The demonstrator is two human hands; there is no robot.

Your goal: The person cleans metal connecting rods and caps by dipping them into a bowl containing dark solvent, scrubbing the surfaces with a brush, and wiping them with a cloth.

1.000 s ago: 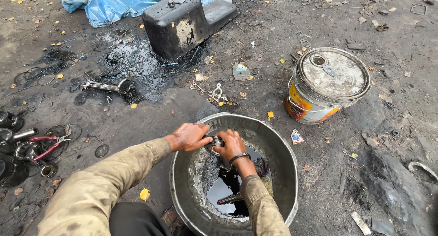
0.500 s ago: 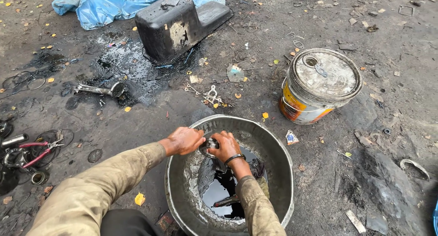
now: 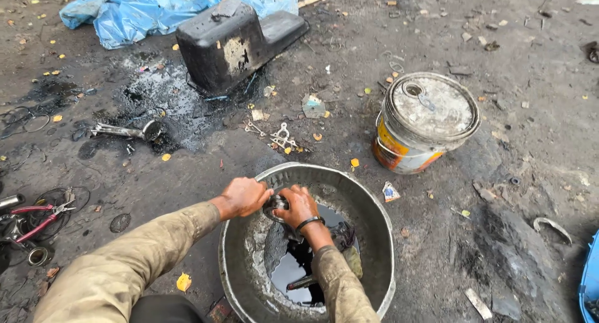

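Note:
Both my hands meet over a round metal basin (image 3: 374, 210) that holds dark oily liquid. My left hand (image 3: 244, 195) and my right hand (image 3: 297, 205) are closed together on a small dark metal part (image 3: 276, 204) at the basin's near-left rim. A black band sits on my right wrist. A dark rag and a thin tool (image 3: 304, 282) lie in the liquid below my right forearm.
A lidded paint bucket (image 3: 424, 120) stands to the upper right. A black oil pan (image 3: 234, 39) lies upturned by a blue plastic sheet (image 3: 150, 8). Red-handled pliers (image 3: 34, 218), rings and a metal tool (image 3: 121, 131) lie left on oil-stained ground.
My hands stay on the small part, shifting slightly as they work it. The view has drifted a little; the basin sits slightly lower left than before.

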